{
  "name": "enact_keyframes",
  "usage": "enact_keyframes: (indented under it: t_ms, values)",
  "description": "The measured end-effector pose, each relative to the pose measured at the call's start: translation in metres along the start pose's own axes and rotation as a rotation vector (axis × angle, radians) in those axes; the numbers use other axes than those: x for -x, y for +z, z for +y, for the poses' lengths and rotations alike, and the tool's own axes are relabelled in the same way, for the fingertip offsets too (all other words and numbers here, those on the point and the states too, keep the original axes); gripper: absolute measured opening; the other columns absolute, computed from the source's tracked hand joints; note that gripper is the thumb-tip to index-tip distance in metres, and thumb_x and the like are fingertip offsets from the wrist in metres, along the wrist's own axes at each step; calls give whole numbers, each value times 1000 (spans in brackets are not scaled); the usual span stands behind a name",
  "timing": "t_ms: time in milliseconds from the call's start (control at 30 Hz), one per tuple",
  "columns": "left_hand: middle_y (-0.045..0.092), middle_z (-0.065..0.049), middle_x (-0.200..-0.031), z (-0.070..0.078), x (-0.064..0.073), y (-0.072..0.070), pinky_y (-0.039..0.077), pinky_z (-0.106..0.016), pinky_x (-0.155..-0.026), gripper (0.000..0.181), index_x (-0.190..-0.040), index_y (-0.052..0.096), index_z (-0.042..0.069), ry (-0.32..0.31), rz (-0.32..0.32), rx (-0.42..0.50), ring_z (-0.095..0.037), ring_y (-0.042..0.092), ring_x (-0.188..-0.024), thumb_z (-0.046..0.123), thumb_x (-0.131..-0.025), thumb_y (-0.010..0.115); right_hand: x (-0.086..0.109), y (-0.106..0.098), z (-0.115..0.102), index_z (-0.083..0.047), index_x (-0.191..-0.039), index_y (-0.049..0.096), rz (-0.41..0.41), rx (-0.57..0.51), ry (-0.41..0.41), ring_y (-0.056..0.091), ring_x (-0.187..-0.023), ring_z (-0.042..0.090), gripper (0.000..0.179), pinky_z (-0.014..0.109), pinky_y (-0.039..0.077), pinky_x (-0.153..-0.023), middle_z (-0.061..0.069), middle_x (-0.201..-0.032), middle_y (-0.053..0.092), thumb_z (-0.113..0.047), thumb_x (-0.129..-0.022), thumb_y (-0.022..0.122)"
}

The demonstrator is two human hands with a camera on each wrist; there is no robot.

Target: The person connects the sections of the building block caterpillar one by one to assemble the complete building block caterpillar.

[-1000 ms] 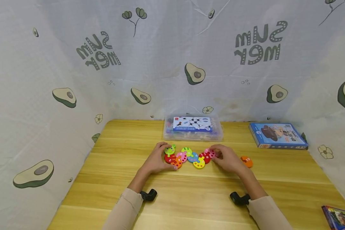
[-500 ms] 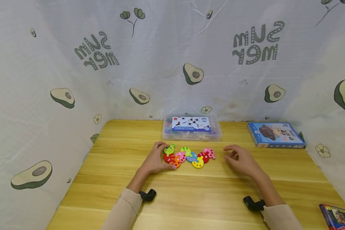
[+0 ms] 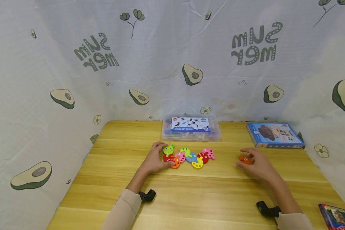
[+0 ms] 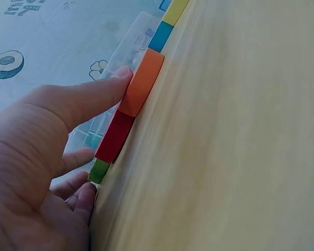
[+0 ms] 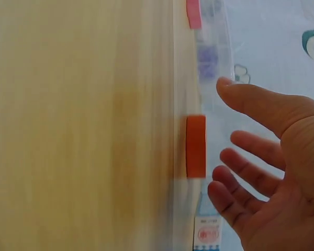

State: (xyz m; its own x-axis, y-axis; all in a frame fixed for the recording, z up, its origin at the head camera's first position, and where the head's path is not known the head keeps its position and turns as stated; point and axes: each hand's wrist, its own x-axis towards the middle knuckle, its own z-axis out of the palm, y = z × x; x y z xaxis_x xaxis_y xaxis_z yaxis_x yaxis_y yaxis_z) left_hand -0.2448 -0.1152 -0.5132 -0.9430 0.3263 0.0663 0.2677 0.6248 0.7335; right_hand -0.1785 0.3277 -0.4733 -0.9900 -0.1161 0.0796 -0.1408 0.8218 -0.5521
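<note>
Numbered wooden puzzle pieces form a wavy caterpillar puzzle (image 3: 191,157) on the table, from a green smiling head (image 3: 168,149) at left to a pink dotted piece (image 3: 209,153) at right. My left hand (image 3: 155,161) holds its left end. In the left wrist view the thumb presses the edge of an orange piece (image 4: 142,83), with fingers by the green head. Off to the right lies a separate orange piece numbered 10 (image 3: 245,160). Around it my right hand (image 3: 258,164) spreads thumb and fingers; the right wrist view shows them apart from the orange piece (image 5: 196,146).
Behind the puzzle stands a clear plastic case (image 3: 191,136) with a molecule label. A blue picture box (image 3: 276,135) lies at the back right, a smaller dark box (image 3: 337,217) at the front right. A patterned curtain (image 3: 161,64) hangs behind the wooden table (image 3: 195,198).
My right hand has let go of the pink piece at the puzzle's right end and moved right to the orange piece numbered 10. The left hand has stayed at the puzzle's left end.
</note>
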Motion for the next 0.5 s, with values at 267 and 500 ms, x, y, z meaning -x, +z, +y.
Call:
enact_keyframes:
  t_ms: [267, 500]
  values:
    - [44, -10, -158, 1, 0, -1, 35, -56, -121, 86, -146, 55, 12, -7, 20, -5, -34, 40, -148, 48, -76, 89, 7, -9, 19, 4, -138, 58, -41, 18, -46, 58, -99, 32, 67, 33, 50, -73, 27, -127, 61, -28, -86, 84]
    - [46, -11, -159, 2, 1, -1, 34, -55, -123, 89, -148, 52, 11, -19, 28, 10, -34, 39, -150, 45, -75, 90, 4, -7, 18, 4, -137, 60, -86, -6, -11, 63, -103, 33, 60, 41, 55, -81, 25, -126, 65, -25, -89, 82]
